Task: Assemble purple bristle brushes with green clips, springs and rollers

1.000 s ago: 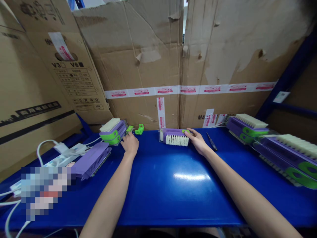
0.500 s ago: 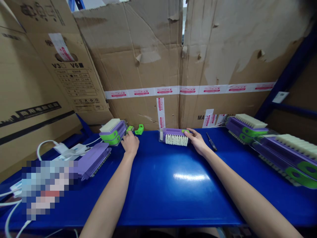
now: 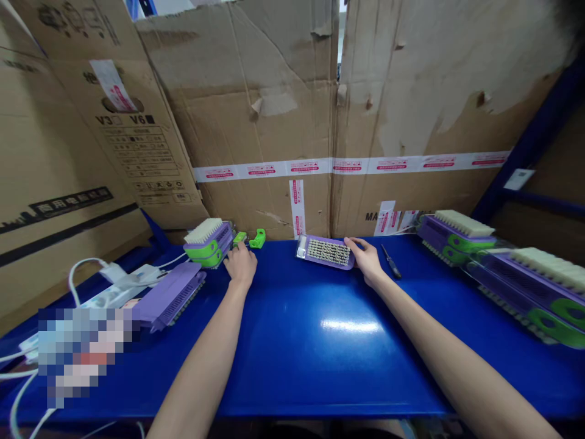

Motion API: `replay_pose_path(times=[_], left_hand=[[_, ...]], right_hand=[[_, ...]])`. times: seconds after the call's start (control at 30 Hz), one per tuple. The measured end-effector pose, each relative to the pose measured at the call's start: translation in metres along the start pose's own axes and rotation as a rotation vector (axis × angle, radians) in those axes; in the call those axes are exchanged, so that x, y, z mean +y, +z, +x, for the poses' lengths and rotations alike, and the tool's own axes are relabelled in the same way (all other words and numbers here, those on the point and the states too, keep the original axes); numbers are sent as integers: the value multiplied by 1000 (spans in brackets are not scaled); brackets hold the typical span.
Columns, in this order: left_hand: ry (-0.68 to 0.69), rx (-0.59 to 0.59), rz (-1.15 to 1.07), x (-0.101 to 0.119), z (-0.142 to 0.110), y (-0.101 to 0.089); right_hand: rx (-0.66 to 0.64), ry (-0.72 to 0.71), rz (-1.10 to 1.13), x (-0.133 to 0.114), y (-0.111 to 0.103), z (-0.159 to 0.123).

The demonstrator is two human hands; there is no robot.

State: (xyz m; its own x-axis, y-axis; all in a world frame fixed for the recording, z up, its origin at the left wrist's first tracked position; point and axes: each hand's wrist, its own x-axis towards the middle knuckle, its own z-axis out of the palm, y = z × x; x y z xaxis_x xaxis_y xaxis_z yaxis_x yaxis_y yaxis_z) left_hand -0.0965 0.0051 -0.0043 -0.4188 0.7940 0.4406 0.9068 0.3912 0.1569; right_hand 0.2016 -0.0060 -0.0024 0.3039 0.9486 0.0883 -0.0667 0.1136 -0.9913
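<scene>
My right hand [image 3: 368,262] is closed on the right end of a purple brush [image 3: 327,253] at the back middle of the table. The brush is tilted so its rows of pale bristles face me, with a clear end on the left. At the back left, my left hand [image 3: 241,263] has its fingers bent at a small green plastic piece [image 3: 239,238]; the fingertips are partly hidden. Just beyond lies a green bracket [image 3: 258,238]. Left of that hand stands a stack of purple and green brushes [image 3: 209,242].
A screwdriver [image 3: 391,262] lies right of my right hand. More brushes [image 3: 457,235] are stacked along the right side. At left are a purple brush body [image 3: 171,292] and a white power strip [image 3: 132,280] with cables. Cardboard [image 3: 265,122] walls the back of the blue table [image 3: 292,366].
My right hand has rolled the brush, so its bristles now face me and its purple side with the green spot is turned away. My left hand has barely moved.
</scene>
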Motion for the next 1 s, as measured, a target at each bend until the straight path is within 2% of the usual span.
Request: replay_pose_path(times=[0.17, 0.3, 0.53, 1.0], left_hand=[[1, -25, 1, -1, 1, 1], [15, -37, 4, -2, 1, 3], [43, -58, 53, -2, 1, 5], [22, -146, 21, 2, -3, -4]], right_hand=[[69, -22, -152, 13, -2, 8], [62, -12, -201, 20, -5, 13], [71, -86, -394, 15, -6, 10], [-66, -27, -386, 10, 7, 1]])
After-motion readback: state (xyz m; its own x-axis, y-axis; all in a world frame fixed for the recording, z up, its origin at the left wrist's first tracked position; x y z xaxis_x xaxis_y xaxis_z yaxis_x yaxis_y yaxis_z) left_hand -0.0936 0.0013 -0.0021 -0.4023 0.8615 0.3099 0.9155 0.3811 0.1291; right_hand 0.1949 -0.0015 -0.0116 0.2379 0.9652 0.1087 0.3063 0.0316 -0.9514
